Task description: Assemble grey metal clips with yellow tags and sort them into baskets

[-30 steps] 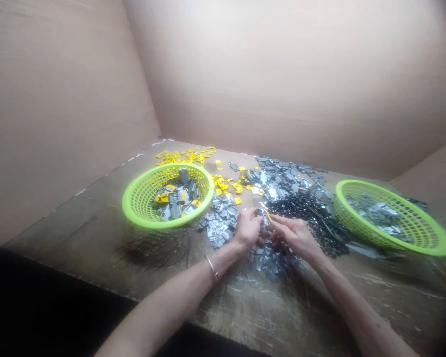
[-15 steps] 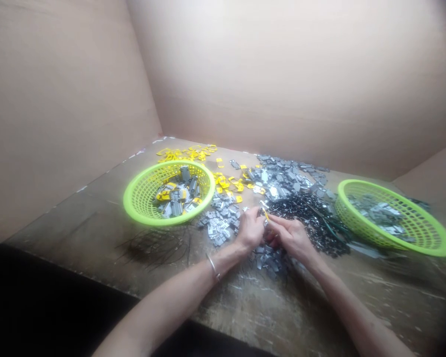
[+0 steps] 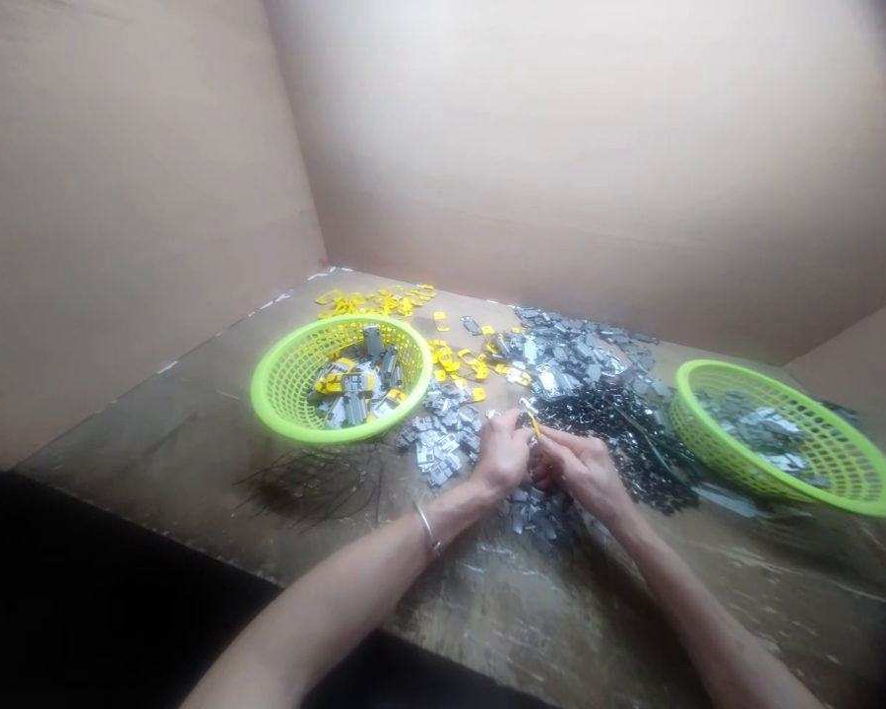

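Well — small silver part w/ yellow tab (image 3: 532, 418), pinched in the grip of L hand (image 3: 500, 455) and R hand (image 3: 583, 471).

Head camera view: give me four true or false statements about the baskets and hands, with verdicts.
1. A thin metal bangle circles the wrist of the left hand. True.
2. The left lime-green plastic basket holds only grey pieces. False: yellow pieces lie among the grey ones.
3. That basket touches the right lime-green plastic basket. False: they stand apart, with heaps of parts between them.
4. A small yellow piece shows at the fingers of the right hand. True.
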Motion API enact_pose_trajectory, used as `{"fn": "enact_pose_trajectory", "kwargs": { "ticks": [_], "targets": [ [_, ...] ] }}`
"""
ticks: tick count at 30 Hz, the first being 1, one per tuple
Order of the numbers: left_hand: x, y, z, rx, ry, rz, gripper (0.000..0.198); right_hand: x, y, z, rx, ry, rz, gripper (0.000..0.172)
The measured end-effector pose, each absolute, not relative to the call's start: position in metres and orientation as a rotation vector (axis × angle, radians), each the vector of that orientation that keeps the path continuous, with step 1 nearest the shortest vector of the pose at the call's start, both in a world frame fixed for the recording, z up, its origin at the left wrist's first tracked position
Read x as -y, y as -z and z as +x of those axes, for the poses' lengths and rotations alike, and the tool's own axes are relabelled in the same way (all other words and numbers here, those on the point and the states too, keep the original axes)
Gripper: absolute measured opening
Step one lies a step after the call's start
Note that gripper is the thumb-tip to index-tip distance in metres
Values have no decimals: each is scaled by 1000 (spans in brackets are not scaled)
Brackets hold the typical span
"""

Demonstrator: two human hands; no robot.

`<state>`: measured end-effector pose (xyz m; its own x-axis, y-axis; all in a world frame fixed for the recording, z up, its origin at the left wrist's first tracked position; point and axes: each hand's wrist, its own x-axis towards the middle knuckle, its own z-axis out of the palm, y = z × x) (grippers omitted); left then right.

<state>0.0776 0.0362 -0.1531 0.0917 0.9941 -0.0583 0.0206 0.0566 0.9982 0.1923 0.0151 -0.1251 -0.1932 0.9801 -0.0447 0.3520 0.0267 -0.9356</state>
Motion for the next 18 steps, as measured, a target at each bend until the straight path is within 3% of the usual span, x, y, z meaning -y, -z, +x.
{"fn": "enact_pose_trajectory", "kwargs": {
  "ticks": [18],
  "targets": [
    [-36,151,78,-1111,-1068,1112,10,-14,124,192,1687,-1038,-1414,37]
  ]
}}
